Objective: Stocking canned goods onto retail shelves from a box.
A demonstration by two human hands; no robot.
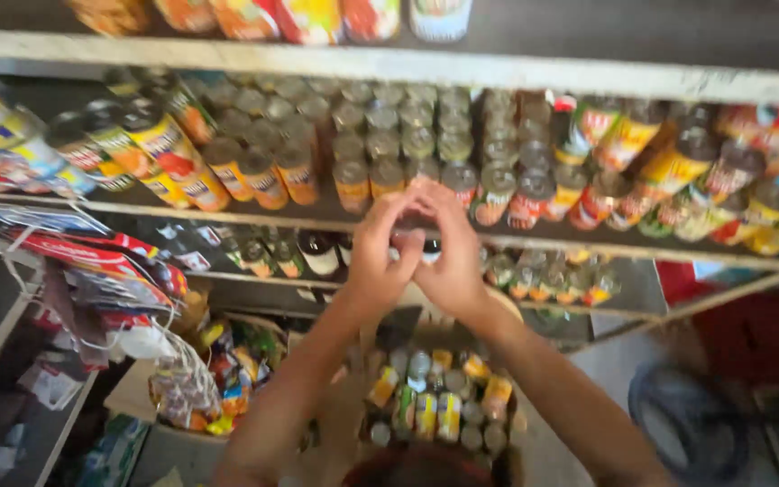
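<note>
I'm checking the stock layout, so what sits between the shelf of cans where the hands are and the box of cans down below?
In the head view, a lower shelf of dark bottles and small jars lies between them.

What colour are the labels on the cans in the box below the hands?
Mostly yellow and orange labels on the cans, head view.

In front of me is a long white shelf [227, 209] packed with rows of round cans [380, 144] standing close together. Some cans have orange labels and some have red ones. A higher shelf [498, 74] holds more cans, but I only see their bottoms. A lower shelf [254, 280] carries dark bottles [319, 254] and small jars [543, 281].
</note>
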